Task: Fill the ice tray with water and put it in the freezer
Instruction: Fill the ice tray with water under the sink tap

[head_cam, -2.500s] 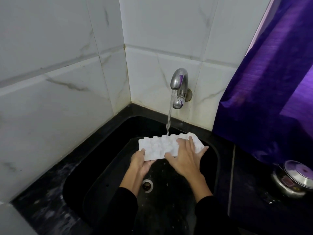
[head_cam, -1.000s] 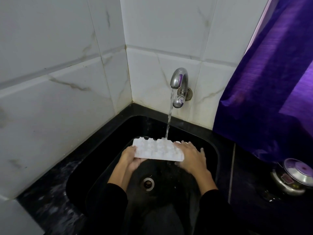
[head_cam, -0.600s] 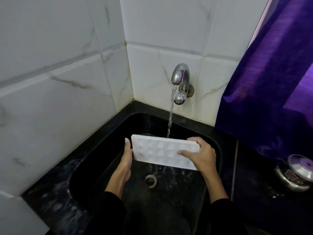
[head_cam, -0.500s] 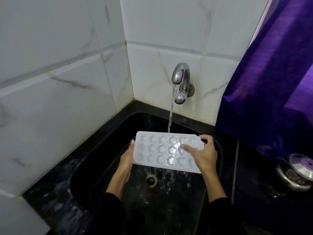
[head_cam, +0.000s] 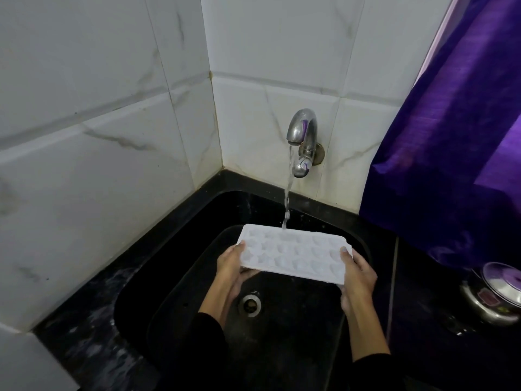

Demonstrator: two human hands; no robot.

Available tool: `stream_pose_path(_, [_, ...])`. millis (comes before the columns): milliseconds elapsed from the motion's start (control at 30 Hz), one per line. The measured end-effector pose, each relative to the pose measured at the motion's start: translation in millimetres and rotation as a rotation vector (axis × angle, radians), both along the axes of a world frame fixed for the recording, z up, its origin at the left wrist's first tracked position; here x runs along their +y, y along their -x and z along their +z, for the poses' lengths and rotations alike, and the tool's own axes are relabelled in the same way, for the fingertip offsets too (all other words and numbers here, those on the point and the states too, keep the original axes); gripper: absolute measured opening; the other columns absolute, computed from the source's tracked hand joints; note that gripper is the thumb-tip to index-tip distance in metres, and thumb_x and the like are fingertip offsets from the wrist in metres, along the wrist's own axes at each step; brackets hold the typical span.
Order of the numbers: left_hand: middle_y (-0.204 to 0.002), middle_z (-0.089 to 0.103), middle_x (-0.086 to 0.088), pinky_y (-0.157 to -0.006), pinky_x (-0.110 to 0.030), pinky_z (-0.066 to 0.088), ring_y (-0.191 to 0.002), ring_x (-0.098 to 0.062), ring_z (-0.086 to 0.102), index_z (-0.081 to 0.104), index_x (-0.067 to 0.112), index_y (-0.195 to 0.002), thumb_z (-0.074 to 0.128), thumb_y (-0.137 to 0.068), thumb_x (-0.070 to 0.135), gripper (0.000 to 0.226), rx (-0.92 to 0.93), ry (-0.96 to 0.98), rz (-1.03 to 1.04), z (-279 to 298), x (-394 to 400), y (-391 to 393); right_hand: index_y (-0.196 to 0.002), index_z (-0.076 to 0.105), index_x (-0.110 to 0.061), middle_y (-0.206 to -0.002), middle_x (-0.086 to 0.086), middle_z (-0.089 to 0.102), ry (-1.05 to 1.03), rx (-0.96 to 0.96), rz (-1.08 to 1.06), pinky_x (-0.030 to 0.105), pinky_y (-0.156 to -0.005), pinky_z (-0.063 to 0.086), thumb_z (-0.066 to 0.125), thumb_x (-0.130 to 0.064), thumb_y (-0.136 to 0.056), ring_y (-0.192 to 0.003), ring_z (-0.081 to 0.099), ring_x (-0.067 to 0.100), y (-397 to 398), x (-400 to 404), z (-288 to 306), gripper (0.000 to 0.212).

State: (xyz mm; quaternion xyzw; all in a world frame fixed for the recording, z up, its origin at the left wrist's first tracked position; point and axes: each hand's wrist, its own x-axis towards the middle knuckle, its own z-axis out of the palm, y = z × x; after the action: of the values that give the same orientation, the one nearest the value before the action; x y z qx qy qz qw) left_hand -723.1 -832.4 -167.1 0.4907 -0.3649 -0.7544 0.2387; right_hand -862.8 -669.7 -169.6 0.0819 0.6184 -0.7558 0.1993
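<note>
A white ice tray (head_cam: 293,255) with several shaped cells faces up over the black sink (head_cam: 180,263). My left hand (head_cam: 232,263) grips its left end and my right hand (head_cam: 358,273) grips its right end. Water runs from the steel tap (head_cam: 303,136) on the back wall, and the stream (head_cam: 288,198) lands on the tray's far edge near its middle. The tray is nearly level, its near edge a little lower.
The sink drain (head_cam: 251,303) lies below the tray. White marble tiles close in on the left and back. A purple curtain (head_cam: 451,136) hangs at the right. A steel pot with a lid (head_cam: 499,294) stands on the black counter at far right.
The tray was bottom side up under the tap, then got flipped cell side up. My right hand slid from the tray's top to its right end, and the tray is flatter now.
</note>
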Motion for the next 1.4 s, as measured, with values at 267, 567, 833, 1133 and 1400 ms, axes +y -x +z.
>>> stream_pose_path(267, [-0.115,0.066,-0.017,-0.066,-0.042,0.054,-0.101,-0.032,0.064,0.057,0.005,-0.123,0.050,-0.097,0.037,0.042,0.057,-0.091,-0.003,9,9,29,-0.125,0.061,-0.014,-0.104,-0.003,0.068,0.153,0.019,-0.231,0.037,-0.092,0.054,0.066,-0.011,-0.089,-0.097,0.066,0.013,-1,4,4,0.037])
stream_pose_path(567, [-0.113,0.068,-0.017,-0.078,-0.049,0.057,-0.102,-0.034,0.065,0.057,0.006,-0.124,0.053,-0.095,0.038,0.044,0.127,-0.154,-0.080,8,17,54,-0.119,0.066,-0.017,-0.114,-0.001,0.069,0.192,0.037,-0.425,0.034,-0.088,0.057,0.072,-0.016,-0.086,-0.103,0.068,0.016,6,9,3,0.034])
stream_pose_path(833, [-0.111,0.069,-0.016,-0.077,-0.047,0.057,-0.101,-0.033,0.066,0.060,0.006,-0.120,0.056,-0.094,0.036,0.040,0.141,-0.156,-0.114,7,23,71,-0.119,0.067,-0.018,-0.112,0.000,0.070,0.187,-0.006,-0.506,0.034,-0.084,0.059,0.071,-0.017,-0.086,-0.098,0.070,0.015,12,16,0,0.033])
stream_pose_path(1133, [-0.111,0.068,-0.017,-0.084,-0.051,0.055,-0.100,-0.035,0.066,0.061,0.005,-0.116,0.062,-0.091,0.030,0.035,0.144,-0.179,-0.100,9,16,71,-0.119,0.067,-0.016,-0.108,-0.001,0.071,0.193,0.014,-0.495,0.035,-0.085,0.058,0.073,-0.015,-0.084,-0.097,0.070,0.015,13,9,3,0.035])
stream_pose_path(1400, [-0.110,0.068,-0.018,-0.075,-0.049,0.056,-0.099,-0.035,0.066,0.060,0.005,-0.116,0.061,-0.092,0.028,0.033,0.164,-0.203,-0.031,4,4,43,-0.116,0.068,-0.015,-0.114,0.001,0.070,0.200,0.002,-0.413,0.036,-0.092,0.056,0.077,-0.013,-0.081,-0.101,0.068,0.017,3,-8,1,0.036])
